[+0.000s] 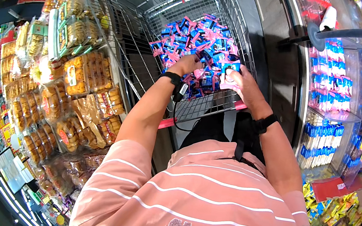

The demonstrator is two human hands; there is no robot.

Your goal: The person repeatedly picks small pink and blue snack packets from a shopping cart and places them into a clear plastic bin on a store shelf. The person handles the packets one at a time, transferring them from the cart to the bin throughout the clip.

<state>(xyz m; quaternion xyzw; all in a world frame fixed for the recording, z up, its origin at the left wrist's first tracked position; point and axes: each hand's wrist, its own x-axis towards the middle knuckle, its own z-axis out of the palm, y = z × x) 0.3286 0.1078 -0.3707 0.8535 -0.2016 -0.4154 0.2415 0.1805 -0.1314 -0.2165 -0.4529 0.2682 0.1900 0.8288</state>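
Observation:
A heap of small blue and pink snack packets (186,37) lies in a wire shopping cart (122,35) in front of me. My right hand (245,85) holds one blue, pink and white packet (230,73) over the right side of the heap, thumb on its face. My left hand (186,65) is down at the near left part of the heap with its fingers curled among the packets; its fingertips are partly hidden, so I cannot tell whether it grips one. Both wrists wear black bands, and a small black device with a cable is at the left one.
Clear-boxed baked goods (86,73) are stacked left of the cart. On the right stands a clear shelf bin (336,115) with similar packets, above a bin of yellow packets (336,207). A grey rod with a disc (316,36) juts out at the upper right.

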